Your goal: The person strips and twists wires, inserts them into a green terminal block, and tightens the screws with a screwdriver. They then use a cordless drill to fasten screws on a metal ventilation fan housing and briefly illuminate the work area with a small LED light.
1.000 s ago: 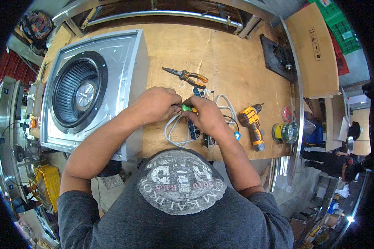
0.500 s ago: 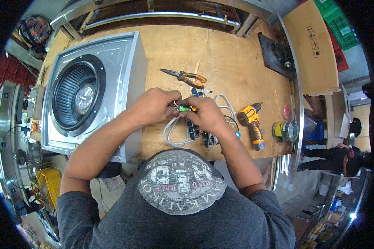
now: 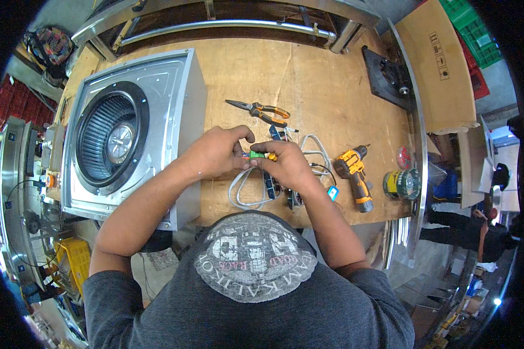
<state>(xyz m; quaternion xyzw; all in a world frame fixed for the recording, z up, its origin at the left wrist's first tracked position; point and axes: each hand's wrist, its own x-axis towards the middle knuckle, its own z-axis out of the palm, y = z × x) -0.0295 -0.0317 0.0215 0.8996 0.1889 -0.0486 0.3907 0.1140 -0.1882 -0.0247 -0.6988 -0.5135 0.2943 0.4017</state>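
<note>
Over the workbench my two hands meet. My right hand (image 3: 286, 165) is closed, its thumb and fingers pinching a small green terminal connector (image 3: 257, 155). A small yellow-orange piece (image 3: 272, 156) shows by those fingers; its kind is unclear. My left hand (image 3: 216, 152) has its index finger raised and curved, while the thumb and lower fingers close on thin coloured wires (image 3: 246, 156) at the connector's left end. Below lie a loop of grey cable (image 3: 233, 192) and a dark blue strip-like part (image 3: 269, 185), partly hidden by my right hand.
Left stands a metal fan box (image 3: 186, 110) with a round blower. Beyond my hands lie long-nose pliers (image 3: 261, 111). Toward the right are a yellow cordless drill (image 3: 355, 177), a tin (image 3: 400, 184), a black plate (image 3: 387, 78) and a cardboard box (image 3: 442, 70). Another person (image 3: 468, 235) stands far right.
My left index finger has lifted off the connector, opening a gap between the hands. The green connector shows more fully. The person at far right has moved an arm.
</note>
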